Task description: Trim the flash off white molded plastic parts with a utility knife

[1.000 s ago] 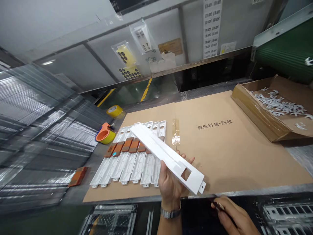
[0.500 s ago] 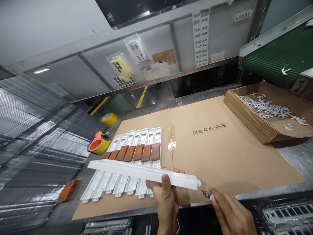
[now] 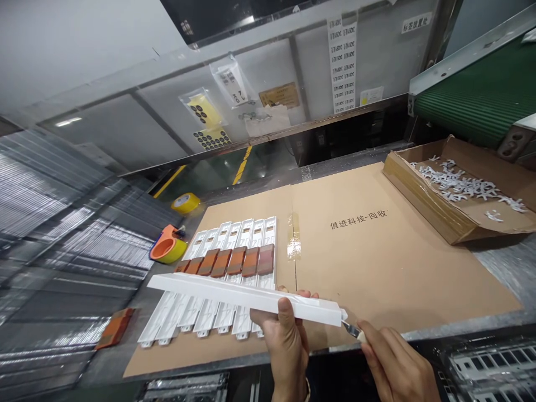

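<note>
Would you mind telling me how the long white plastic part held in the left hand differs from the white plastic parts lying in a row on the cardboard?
The long white plastic part is gripped in the left hand, lifted and turned edge-on; the row of white plastic parts lies flat on the brown cardboard sheet. The held part lies crosswise over the row. The row parts each carry a brown-orange pad; none shows on the held one. The small blade in the right hand meets only the held part's end. All look long, narrow and white.

Printed in dark characters on the flat cardboard sheet [image 3: 377,262] covering the bench: "俱进科技-回收". The label strip [image 3: 344,64] and small sign [image 3: 416,23] on the back wall are too small to read.
</note>
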The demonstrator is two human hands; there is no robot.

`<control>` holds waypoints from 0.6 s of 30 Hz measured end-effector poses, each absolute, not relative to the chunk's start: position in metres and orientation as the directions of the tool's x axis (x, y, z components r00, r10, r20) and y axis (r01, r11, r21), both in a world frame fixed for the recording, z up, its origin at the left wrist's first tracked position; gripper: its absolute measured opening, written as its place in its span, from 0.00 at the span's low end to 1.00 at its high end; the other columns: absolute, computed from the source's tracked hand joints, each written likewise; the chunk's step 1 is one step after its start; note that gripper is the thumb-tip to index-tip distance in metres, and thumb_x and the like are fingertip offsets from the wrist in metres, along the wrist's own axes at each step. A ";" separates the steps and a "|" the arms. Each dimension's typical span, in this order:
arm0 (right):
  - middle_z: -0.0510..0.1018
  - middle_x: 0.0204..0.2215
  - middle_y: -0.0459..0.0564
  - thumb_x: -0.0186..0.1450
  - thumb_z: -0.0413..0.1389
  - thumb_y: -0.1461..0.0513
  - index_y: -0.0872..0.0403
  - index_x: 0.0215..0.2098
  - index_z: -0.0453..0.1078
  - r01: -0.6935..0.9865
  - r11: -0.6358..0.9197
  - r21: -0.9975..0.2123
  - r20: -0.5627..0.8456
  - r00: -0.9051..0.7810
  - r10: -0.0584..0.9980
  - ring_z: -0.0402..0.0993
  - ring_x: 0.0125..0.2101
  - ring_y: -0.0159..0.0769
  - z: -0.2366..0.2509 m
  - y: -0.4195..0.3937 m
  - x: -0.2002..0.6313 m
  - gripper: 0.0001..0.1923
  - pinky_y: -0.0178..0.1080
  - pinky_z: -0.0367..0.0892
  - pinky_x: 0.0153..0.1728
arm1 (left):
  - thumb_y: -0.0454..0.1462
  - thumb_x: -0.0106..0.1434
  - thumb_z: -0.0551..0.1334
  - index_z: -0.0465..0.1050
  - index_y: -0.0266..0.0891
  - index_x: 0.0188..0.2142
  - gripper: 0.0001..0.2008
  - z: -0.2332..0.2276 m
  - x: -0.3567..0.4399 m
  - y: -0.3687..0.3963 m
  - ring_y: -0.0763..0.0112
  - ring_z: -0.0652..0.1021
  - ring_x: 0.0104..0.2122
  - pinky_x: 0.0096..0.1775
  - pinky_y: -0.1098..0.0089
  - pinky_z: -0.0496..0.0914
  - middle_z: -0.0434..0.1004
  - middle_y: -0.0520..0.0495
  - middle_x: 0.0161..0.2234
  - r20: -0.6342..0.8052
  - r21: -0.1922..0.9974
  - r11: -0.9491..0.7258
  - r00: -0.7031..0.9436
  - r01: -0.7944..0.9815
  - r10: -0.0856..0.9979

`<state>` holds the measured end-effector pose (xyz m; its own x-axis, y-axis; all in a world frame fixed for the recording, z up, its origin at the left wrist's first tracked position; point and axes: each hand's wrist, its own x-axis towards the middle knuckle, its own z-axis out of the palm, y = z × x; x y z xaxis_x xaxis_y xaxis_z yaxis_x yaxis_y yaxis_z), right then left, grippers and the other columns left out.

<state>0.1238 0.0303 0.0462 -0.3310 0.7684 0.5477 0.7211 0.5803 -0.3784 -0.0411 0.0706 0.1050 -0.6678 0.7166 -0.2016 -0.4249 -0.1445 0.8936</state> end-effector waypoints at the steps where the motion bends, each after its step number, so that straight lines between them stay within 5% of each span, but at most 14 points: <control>1: 0.74 0.28 0.51 0.69 0.49 0.65 0.61 0.53 0.65 0.725 0.578 -0.375 0.559 -0.321 0.765 0.71 0.26 0.33 0.046 0.030 0.124 0.15 0.35 0.64 0.30 | 0.48 0.45 0.73 0.56 0.49 0.42 0.31 0.105 -0.041 0.071 0.68 0.78 0.27 0.30 0.63 0.77 0.66 0.54 0.36 -0.213 0.889 -0.143 -0.670 -0.435 0.711; 12: 0.80 0.34 0.51 0.72 0.44 0.59 0.56 0.48 0.69 0.822 0.401 -0.404 0.513 -0.159 0.844 0.78 0.31 0.35 0.037 0.044 0.139 0.15 0.33 0.69 0.30 | 0.51 0.47 0.71 0.58 0.48 0.42 0.29 0.107 -0.043 0.066 0.68 0.77 0.26 0.31 0.64 0.76 0.71 0.55 0.30 -0.254 0.873 -0.120 -0.652 -0.472 0.714; 15: 0.81 0.38 0.49 0.71 0.45 0.58 0.53 0.47 0.69 0.730 0.351 -0.586 0.408 -0.108 0.907 0.79 0.37 0.33 0.034 0.053 0.153 0.13 0.28 0.71 0.34 | 0.51 0.52 0.68 0.59 0.46 0.44 0.27 0.110 -0.049 0.057 0.68 0.76 0.24 0.27 0.68 0.73 0.72 0.52 0.26 -0.271 0.847 0.009 -0.418 -0.531 0.867; 18: 0.80 0.34 0.48 0.68 0.50 0.55 0.54 0.51 0.66 0.608 0.250 -0.754 0.283 -0.043 0.958 0.78 0.31 0.31 0.041 0.072 0.169 0.17 0.26 0.71 0.31 | 0.54 0.57 0.61 0.65 0.39 0.43 0.23 0.107 -0.067 0.045 0.70 0.72 0.16 0.20 0.70 0.68 0.72 0.48 0.20 -0.286 0.829 0.237 -0.018 -0.506 0.958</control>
<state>0.1690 0.0720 0.0406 -0.0430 0.9582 0.2827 0.6079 0.2496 -0.7538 -0.0666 0.0453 0.1071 -0.0184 0.9582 -0.2856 -0.5062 0.2375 0.8291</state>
